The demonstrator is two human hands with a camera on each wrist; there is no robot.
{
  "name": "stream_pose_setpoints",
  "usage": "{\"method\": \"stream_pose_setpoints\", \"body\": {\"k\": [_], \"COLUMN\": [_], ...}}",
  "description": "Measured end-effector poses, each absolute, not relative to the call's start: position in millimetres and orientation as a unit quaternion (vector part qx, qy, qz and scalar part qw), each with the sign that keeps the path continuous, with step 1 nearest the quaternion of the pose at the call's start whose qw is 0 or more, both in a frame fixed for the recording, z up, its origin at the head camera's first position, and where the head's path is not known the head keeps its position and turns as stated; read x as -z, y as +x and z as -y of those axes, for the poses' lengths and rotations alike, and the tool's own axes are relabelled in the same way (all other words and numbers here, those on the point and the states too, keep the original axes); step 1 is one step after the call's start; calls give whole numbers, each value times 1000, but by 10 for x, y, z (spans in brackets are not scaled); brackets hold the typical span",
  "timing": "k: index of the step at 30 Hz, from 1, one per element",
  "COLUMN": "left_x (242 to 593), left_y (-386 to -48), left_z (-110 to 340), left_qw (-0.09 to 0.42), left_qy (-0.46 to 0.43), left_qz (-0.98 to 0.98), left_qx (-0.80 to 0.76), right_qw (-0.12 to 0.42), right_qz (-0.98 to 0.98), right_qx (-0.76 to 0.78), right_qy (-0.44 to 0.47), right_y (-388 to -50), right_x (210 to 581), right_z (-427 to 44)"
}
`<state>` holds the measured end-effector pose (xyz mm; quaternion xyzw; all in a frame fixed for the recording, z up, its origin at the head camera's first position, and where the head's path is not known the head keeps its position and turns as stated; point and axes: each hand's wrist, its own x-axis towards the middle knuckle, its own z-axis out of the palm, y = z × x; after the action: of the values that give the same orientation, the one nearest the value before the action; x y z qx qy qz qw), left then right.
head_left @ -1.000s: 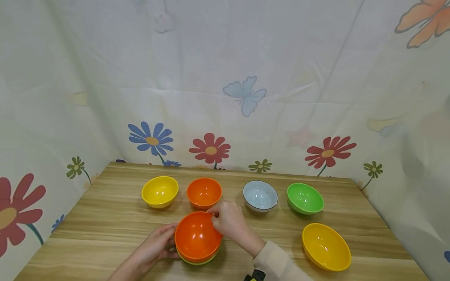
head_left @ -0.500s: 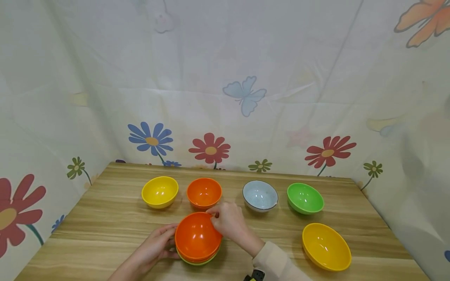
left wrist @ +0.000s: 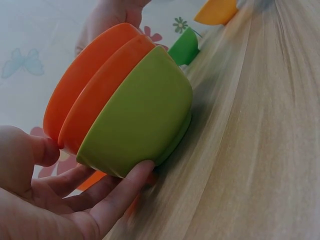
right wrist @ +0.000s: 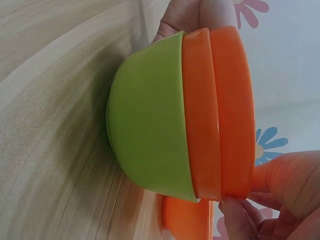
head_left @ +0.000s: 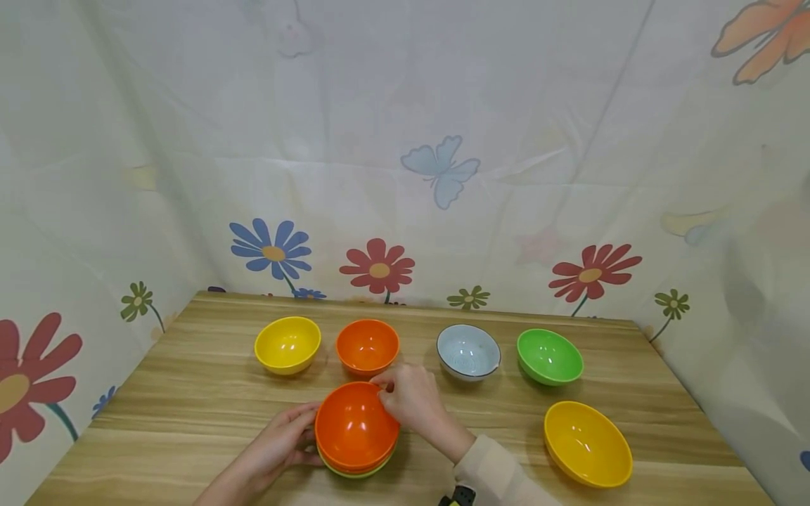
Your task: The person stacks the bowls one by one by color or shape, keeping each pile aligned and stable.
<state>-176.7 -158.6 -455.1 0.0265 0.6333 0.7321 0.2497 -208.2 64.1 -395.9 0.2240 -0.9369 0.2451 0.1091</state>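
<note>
A nested stack of bowls stands near the table's front: a lime green bowl (left wrist: 140, 110) at the bottom, an orange bowl (right wrist: 202, 115) inside it, and another orange bowl (head_left: 357, 425) on top. My left hand (head_left: 281, 443) holds the stack's left side; in the left wrist view its fingers lie along the green bowl and the thumb is at the orange rims. With thumb and fingers, my right hand (head_left: 414, 400) pinches the top orange bowl's rim at its far right. In the right wrist view the stacked rims sit slightly apart.
Behind the stack stand a yellow bowl (head_left: 287, 346), a smaller orange bowl (head_left: 368, 347), a pale blue bowl (head_left: 468, 353) and a green bowl (head_left: 550, 357). A larger yellow bowl (head_left: 587, 444) is at the right. A flowered cloth (head_left: 506, 105) hangs around the wooden table (head_left: 158, 422).
</note>
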Motion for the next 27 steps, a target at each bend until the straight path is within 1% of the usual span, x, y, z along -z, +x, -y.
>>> {"method": "stream_pose_setpoints", "body": {"k": [9, 19, 27], "left_x": [4551, 4550, 4550], "left_y": [-1766, -1762, -1765], "left_z": [1591, 1585, 1589], "left_qw": [248, 242, 248], "left_qy": [28, 32, 36], "left_qz": [-634, -638, -633], "left_qx": [-732, -731, -732], "right_qw": [83, 88, 90], "right_qz": [938, 938, 931], "right_qx": [-251, -243, -254], "right_qy": [225, 230, 248], "right_y": [-2090, -2088, -2069], "right_x": [3933, 3921, 3941], "right_z": [-628, -639, -666]}}
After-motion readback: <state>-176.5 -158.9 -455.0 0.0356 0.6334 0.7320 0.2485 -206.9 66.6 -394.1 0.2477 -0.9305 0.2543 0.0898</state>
